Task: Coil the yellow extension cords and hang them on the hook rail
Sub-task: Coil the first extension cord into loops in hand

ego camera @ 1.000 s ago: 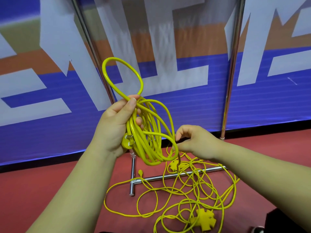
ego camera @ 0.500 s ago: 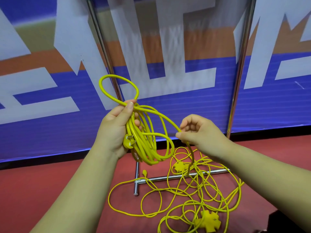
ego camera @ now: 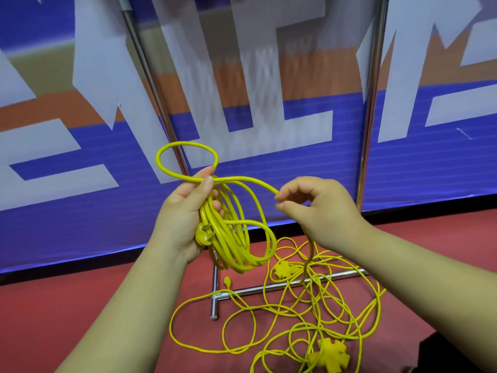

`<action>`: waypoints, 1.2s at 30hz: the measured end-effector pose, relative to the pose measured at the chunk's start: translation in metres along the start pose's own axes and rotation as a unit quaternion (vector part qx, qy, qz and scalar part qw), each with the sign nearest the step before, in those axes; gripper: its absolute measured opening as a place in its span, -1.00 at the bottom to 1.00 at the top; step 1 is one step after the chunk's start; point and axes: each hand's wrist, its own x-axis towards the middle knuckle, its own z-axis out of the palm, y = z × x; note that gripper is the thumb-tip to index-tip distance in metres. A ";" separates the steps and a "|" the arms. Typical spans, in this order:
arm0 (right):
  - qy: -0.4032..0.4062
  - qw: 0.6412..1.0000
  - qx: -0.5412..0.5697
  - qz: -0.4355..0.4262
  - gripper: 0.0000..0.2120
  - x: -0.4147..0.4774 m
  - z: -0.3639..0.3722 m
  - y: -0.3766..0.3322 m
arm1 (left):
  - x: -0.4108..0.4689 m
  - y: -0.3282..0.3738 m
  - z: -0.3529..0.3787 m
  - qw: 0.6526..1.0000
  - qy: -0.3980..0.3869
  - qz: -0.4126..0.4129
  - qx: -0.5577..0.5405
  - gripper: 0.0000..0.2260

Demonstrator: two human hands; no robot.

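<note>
Two hands are in view, the left hand (ego camera: 183, 216) and the right hand (ego camera: 322, 211). There is one coil of yellow cord (ego camera: 234, 238), one free strand (ego camera: 252, 181) and one loose tangle of yellow cord (ego camera: 309, 305); how many separate cords make it I cannot tell. The plugs are two: a pinned plug (ego camera: 202, 232) and a small plug (ego camera: 227, 280). The star-shaped sockets are also two, the farther socket (ego camera: 285, 269) and the nearer socket (ego camera: 332, 356). I count two upright poles, the left pole (ego camera: 146, 76) and the right pole (ego camera: 372, 103), two floor tubes, the long tube (ego camera: 269, 289) and the short tube (ego camera: 214, 300), and one banner (ego camera: 269, 170).
</note>
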 end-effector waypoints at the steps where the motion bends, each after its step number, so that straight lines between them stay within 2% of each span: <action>1: 0.016 1.000 -0.008 -0.016 -0.81 0.001 -0.002 -0.003 | 0.001 -0.003 0.000 1.000 -0.005 -0.002 0.011 -0.82; 4: 0.103 0.993 -0.024 -0.055 -0.88 0.015 -0.013 -0.008 | 0.003 -0.015 0.001 0.997 -0.032 -0.029 0.065 -0.75; 7: 0.211 0.976 -0.014 0.060 -0.91 0.044 -0.037 0.029 | 0.001 -0.024 0.005 0.990 -0.054 -0.065 0.116 -0.64; 8: 0.184 0.975 -0.014 0.124 -0.92 0.047 -0.047 0.050 | 0.001 -0.025 0.008 0.988 -0.059 -0.071 0.121 -0.63; 9: 0.093 0.975 -0.061 0.194 -0.92 0.050 -0.050 0.070 | 0.000 -0.025 0.010 0.988 -0.061 -0.073 0.120 -0.62; 10: -0.033 0.958 -0.145 0.245 -0.88 0.046 -0.049 0.086 | -0.001 -0.024 0.013 0.989 -0.061 -0.071 0.113 -0.63; 11: -0.141 0.922 -0.242 0.266 -0.83 0.041 -0.042 0.099 | -0.001 -0.022 0.016 0.991 -0.059 -0.068 0.101 -0.64; 12: -0.272 0.857 -0.353 0.257 -0.78 0.033 -0.035 0.108 | -0.001 -0.021 0.018 0.993 -0.057 -0.064 0.086 -0.65; 13: -0.400 0.786 -0.434 0.187 -0.76 0.022 -0.030 0.108 | 0.000 -0.020 0.020 0.994 -0.056 -0.057 0.072 -0.66; 14: -0.467 0.749 -0.436 0.174 -0.77 0.014 -0.024 0.101 | 0.001 -0.019 0.021 0.996 -0.055 -0.050 0.058 -0.68; 15: -0.516 0.734 -0.418 0.142 -0.80 0.009 -0.017 0.094 | 0.003 -0.019 0.023 0.997 -0.052 -0.041 0.047 -0.68; 16: -0.500 0.760 -0.389 0.145 -0.83 0.008 -0.013 0.084 | 0.004 -0.020 0.024 0.998 -0.046 -0.033 0.035 -0.69; 18: -0.489 0.784 -0.365 0.113 -0.84 0.002 -0.005 0.069 | 0.009 -0.021 0.025 0.999 -0.028 -0.023 0.010 -0.70; 21: -0.528 0.782 -0.325 0.066 -0.80 -0.009 0.004 0.064 | 0.020 -0.023 0.023 0.999 0.005 -0.025 -0.032 -0.73; 24: -0.490 0.822 -0.289 0.041 -0.84 -0.012 -0.003 0.061 | 0.030 -0.026 0.018 0.998 0.029 -0.018 -0.055 -0.68; 26: -0.472 0.836 -0.281 0.001 -0.87 -0.011 -0.010 0.055 | 0.034 -0.029 0.016 0.998 0.034 -0.007 -0.046 -0.69; 30: -0.437 0.860 -0.253 -0.070 -0.79 -0.012 -0.020 0.037 | 0.036 -0.038 0.013 0.999 0.048 0.008 -0.008 -0.71; 36: -0.312 0.906 -0.196 -0.208 -0.78 -0.007 -0.025 0.018 | 0.034 -0.053 0.017 0.997 0.057 -0.004 0.057 -0.77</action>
